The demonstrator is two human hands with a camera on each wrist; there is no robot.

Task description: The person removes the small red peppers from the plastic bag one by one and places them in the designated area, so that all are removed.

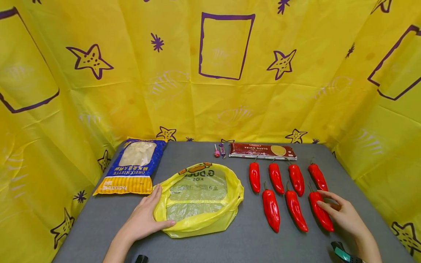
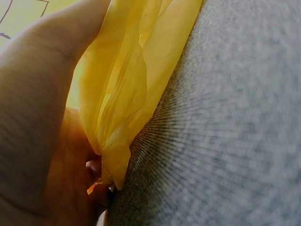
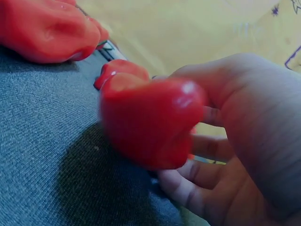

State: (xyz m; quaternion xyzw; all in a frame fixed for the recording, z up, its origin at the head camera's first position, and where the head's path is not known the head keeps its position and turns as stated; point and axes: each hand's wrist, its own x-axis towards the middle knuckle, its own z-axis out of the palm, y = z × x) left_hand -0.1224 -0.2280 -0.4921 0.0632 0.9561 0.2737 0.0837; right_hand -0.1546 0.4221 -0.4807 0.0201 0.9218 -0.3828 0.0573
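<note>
A yellow translucent plastic bag (image 1: 200, 229) lies with its mouth spread wide in the middle of the table. My left hand (image 1: 143, 215) holds the bag's left side, thumb along the front rim; in the left wrist view the yellow film (image 2: 124, 94) bunches by the fingers. At the right, my right hand (image 1: 343, 213) pinches a long red pepper (image 1: 319, 210), the rightmost of the near row. The right wrist view has this pepper (image 3: 150, 120) end-on between thumb and fingers, a dark shadow below its near end.
More red peppers (image 1: 271, 210) lie in two rows right of the bag. Behind them is a dark red pasta packet (image 1: 261, 150), with a lollipop (image 1: 216, 152) and a purple-wrapped candy (image 1: 222, 149) to its left. A blue-and-yellow orecchiette bag (image 1: 131, 168) lies at the left. Yellow printed cloth (image 1: 184, 109) surrounds the table.
</note>
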